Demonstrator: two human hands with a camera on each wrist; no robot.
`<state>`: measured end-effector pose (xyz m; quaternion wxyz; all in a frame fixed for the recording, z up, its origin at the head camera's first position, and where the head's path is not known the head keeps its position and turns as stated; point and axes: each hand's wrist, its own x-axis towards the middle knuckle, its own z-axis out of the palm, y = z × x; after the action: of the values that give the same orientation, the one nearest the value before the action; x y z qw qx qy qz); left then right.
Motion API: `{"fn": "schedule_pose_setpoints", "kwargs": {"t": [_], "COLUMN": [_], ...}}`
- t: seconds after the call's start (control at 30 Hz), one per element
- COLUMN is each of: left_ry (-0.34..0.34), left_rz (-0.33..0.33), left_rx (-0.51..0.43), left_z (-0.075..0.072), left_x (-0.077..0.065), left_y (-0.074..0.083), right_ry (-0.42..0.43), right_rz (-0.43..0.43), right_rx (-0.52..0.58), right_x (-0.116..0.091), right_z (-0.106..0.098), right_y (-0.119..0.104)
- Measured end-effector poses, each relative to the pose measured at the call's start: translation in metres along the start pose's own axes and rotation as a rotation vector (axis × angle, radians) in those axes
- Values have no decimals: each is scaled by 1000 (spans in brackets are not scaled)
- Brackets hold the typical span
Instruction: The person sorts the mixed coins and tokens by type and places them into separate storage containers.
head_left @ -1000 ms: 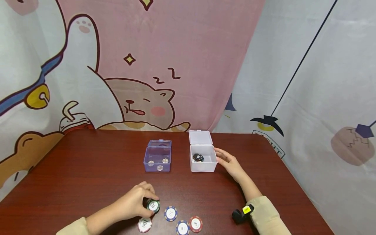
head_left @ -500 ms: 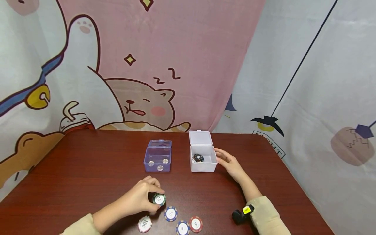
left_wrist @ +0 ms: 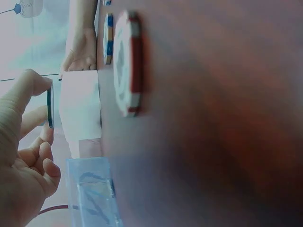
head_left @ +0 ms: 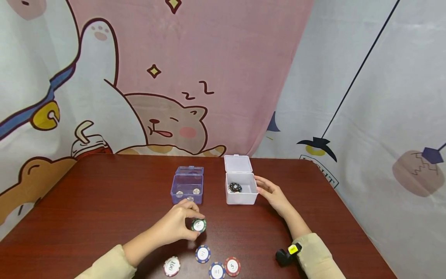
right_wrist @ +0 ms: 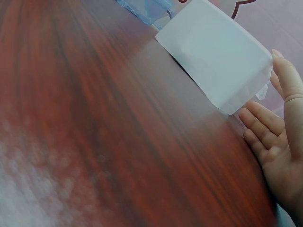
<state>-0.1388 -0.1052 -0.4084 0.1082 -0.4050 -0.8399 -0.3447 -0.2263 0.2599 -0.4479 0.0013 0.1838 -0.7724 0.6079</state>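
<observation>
My left hand (head_left: 175, 224) pinches a green-edged poker chip (head_left: 199, 225) between thumb and fingers, above the table in front of the blue box. In the left wrist view the chip (left_wrist: 50, 105) shows edge-on, clear of the tabletop. My right hand (head_left: 273, 196) rests its fingertips at the right side of the white plastic box (head_left: 240, 198), whose lid stands back. Thumb and fingers lie along the box wall (right_wrist: 218, 54) in the right wrist view, not curled round it. Inside the white box is a black poker chip (head_left: 235, 187).
A translucent blue box (head_left: 177, 200) with silver coins stands left of the white one, partly behind my left hand. On the table near me lie a white 100 chip (head_left: 172, 266), two blue chips (head_left: 203, 254) and a red chip (head_left: 232, 266). A patterned cloth (head_left: 244, 77) hangs behind.
My left hand has carried the green chip forward and to the right, away from the white 100 chip toward the boxes. The right hand and both boxes have stayed put.
</observation>
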Motion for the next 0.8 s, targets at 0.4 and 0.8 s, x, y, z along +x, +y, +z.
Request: {"fn": "schedule_pose_setpoints", "kwargs": {"t": [0.4,0.8], "left_ry": [-14,-78], "left_rz": [-13,4], "left_rx": [-16,38], "left_z": [0,5], "left_x": [38,79], "left_y": [3,10], "right_ry": [6,1], "right_rz": [-32,-31], "right_rx": [15,19], "right_x": [1,1], "right_z": [0,0], "right_y": [9,8]}}
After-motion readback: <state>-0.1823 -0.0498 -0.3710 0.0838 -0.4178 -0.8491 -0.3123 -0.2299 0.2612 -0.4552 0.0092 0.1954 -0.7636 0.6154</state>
